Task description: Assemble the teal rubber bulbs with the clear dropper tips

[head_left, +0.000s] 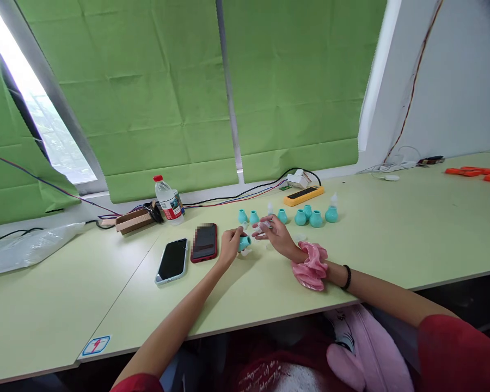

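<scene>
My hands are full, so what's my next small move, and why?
Probably bring the translucent piece in your right hand toward the teal bulb in your left hand: its mouth is open, the two are apart, and the rightmost bulb carries a translucent tip.

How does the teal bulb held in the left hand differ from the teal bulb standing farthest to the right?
The held bulb is gripped by the left hand, while the far-right bulb stands on the table.
The held bulb is tipped over, its mouth pointing rightward; the far-right bulb is upright.
The held bulb's mouth is open; the far-right bulb has a clear tip on top.
Both are teal and rounded.
</scene>
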`<act>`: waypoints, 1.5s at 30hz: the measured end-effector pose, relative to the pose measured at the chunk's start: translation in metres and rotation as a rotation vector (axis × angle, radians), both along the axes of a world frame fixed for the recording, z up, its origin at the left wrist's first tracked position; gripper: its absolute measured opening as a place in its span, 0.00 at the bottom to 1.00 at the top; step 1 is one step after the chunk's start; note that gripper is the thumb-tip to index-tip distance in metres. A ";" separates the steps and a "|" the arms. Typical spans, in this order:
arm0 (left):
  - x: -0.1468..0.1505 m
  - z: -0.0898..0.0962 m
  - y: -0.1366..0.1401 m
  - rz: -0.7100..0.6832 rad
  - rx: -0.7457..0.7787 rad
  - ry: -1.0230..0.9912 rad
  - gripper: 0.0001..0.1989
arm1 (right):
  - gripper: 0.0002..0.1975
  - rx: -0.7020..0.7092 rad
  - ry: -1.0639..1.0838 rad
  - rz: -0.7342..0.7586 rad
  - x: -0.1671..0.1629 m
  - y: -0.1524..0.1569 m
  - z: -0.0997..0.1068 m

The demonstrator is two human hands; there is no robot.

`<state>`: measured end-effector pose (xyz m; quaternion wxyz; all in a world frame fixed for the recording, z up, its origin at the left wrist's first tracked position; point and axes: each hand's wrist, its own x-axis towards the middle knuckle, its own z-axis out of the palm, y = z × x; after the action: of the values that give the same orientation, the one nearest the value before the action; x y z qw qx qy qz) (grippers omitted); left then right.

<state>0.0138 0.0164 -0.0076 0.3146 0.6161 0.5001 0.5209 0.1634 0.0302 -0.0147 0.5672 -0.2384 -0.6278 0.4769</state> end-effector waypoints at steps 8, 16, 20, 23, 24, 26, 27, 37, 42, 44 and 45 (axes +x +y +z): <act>-0.007 0.012 0.000 -0.217 -0.164 -0.365 0.08 | 0.18 0.179 -0.350 -0.091 0.005 0.003 -0.009; -0.011 0.013 -0.001 -0.341 -0.242 -0.387 0.12 | 0.15 0.269 -0.495 -0.063 0.011 0.000 -0.002; -0.012 0.010 0.001 -0.340 -0.253 -0.351 0.13 | 0.18 0.308 -0.520 -0.023 0.010 -0.001 -0.002; -0.012 0.010 0.001 -0.342 -0.258 -0.337 0.14 | 0.18 0.368 -0.562 -0.077 0.009 -0.003 -0.002; -0.011 0.010 0.000 -0.341 -0.261 -0.338 0.15 | 0.18 0.401 -0.600 -0.107 0.009 -0.004 -0.002; -0.011 0.010 0.000 -0.337 -0.282 -0.340 0.16 | 0.17 0.475 -0.703 -0.182 0.008 -0.005 -0.001; -0.011 0.010 0.000 -0.337 -0.296 -0.343 0.16 | 0.17 0.507 -0.764 -0.214 0.008 -0.006 0.000; -0.007 0.007 -0.005 -0.268 -0.252 -0.136 0.17 | 0.18 0.611 -1.294 -0.267 0.011 -0.011 0.001; 0.000 0.010 -0.010 -0.271 -0.179 -0.092 0.19 | 0.20 0.405 -0.919 0.125 0.013 -0.005 -0.004; 0.000 0.013 -0.011 -0.290 -0.159 -0.099 0.19 | 0.21 0.214 -0.778 0.301 0.013 -0.001 -0.005; -0.001 0.015 -0.012 -0.299 -0.151 -0.100 0.19 | 0.20 0.108 -0.723 0.385 0.013 0.000 -0.004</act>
<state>0.0128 0.0047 0.0069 0.4585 0.6316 0.4243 0.4591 0.1762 0.0302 -0.0192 0.2222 -0.2386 -0.8438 0.4263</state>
